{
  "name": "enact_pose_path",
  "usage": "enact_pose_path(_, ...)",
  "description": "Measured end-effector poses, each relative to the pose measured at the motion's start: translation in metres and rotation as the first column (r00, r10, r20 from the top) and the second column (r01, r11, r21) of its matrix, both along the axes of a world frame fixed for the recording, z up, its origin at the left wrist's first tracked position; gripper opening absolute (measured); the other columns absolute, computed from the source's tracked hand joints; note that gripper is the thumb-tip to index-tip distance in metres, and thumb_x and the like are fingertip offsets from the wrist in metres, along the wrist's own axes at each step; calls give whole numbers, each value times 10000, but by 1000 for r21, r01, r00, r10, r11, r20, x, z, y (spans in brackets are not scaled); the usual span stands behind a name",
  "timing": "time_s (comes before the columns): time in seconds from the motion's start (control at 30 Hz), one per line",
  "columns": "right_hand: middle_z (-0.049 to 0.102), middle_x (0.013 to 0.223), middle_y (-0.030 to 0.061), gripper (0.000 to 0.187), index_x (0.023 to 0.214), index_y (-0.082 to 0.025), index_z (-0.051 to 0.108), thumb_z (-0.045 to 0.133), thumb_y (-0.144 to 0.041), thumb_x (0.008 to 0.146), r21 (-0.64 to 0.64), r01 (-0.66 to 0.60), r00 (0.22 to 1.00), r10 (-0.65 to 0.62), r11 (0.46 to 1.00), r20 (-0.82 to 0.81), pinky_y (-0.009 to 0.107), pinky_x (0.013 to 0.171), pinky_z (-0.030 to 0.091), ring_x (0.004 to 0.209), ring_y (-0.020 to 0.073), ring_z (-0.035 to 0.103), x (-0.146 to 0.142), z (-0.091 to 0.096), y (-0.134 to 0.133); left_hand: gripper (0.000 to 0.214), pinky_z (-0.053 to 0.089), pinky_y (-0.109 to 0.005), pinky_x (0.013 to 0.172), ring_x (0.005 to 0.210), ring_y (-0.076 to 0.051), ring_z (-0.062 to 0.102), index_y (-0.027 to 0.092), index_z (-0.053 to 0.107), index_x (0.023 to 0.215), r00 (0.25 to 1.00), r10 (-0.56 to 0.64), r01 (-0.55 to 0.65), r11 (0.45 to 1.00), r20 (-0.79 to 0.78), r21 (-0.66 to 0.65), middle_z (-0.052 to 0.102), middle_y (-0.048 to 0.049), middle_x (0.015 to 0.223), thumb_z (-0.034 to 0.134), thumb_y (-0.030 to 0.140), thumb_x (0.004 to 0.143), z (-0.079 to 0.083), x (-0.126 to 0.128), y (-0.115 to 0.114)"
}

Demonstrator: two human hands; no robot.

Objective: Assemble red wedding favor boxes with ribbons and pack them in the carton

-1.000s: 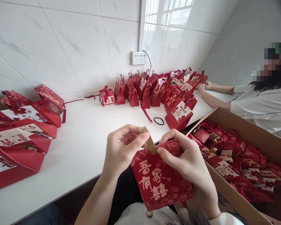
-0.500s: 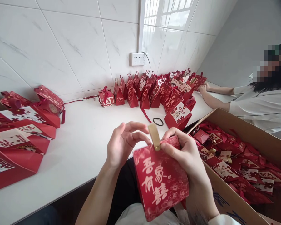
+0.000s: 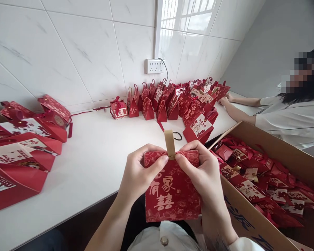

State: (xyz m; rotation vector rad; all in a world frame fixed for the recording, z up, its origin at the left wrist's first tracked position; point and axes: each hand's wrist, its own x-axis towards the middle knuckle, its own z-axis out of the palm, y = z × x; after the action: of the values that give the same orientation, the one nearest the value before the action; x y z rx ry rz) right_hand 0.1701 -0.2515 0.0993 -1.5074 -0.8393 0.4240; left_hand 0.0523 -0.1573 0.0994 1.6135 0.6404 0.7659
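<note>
Red gift box (image 3: 170, 195) held between left hand (image 3: 140, 170) and right hand (image 3: 206, 172), each pinched closed on its top edge, flanking the gold strap (image 3: 169, 142). Probably light, stiffish card (likely dents if squeezed); best gripped along that edge.

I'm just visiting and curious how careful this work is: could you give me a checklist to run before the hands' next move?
1. Left hand holding the red box: ok, thumb near its top edge.
2. Right hand holding it too: ok, thumb opposite.
3. Gold loop standing up between the thumbs: ok.
4. Front lettering upright: ok, though the left hand covers part of it.
5. Fastening at the loop's base secure: cannot tell.
6. Other person's hands away from this box: ok.
</note>
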Motion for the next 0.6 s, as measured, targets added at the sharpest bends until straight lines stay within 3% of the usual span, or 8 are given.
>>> enact_pose_path(0.27,527,557,-68,113,721,-200,541,640,-233,764,31,-18,993,14,999,115,151,420,356,449,57,412,1,-4,-1,94,370,-136,433,439,-47,449,190,616,733,999,40,-40,999,-36,4,542,66,515,629,274,772,-1,0,-6)
enact_pose_path(0.43,557,597,-47,124,731,-206,561,653,-280,769,-7,3,990,-2,1000,138,169,443,391,472,74,460,7,-11,-7,82,402,-145,480,497,-54,492,183,591,758,999,21,-21,1000,33,3,580,47,600,609,255,792,-7,3,-13)
enact_pose_path(0.6,611,679,-1,198,732,-226,574,711,-368,712,-34,51,998,-49,998,51,216,453,423,538,130,532,2,-15,-8,156,469,-178,574,628,-90,589,186,585,893,991,-70,84,989,112,-119,651,7,764,647,225,754,-9,-2,-17)
